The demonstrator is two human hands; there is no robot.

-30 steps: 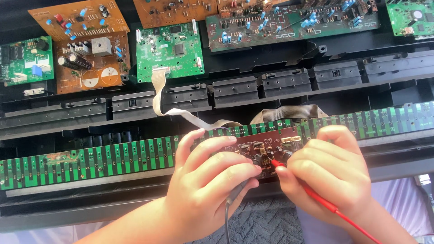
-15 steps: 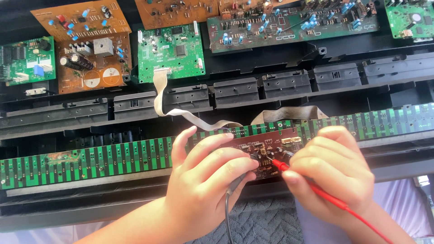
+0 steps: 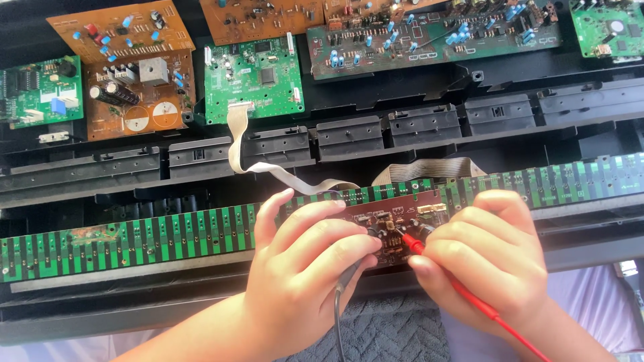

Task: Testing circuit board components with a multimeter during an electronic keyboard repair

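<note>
Both hands stay almost put since a second ago, only the red probe's tip edging left across the small brown board (image 3: 396, 224). Right hand (image 3: 486, 258) pinches the red probe (image 3: 410, 244), fingers closed tight around it, red lead trailing down to the lower right. Left hand (image 3: 305, 268) is clamped on the black probe (image 3: 371, 232), its tip on the same board, which lies on the long green contact strip (image 3: 134, 238). Grey ribbon cable (image 3: 258, 164) runs up to a green circuit board (image 3: 253, 79).
</note>
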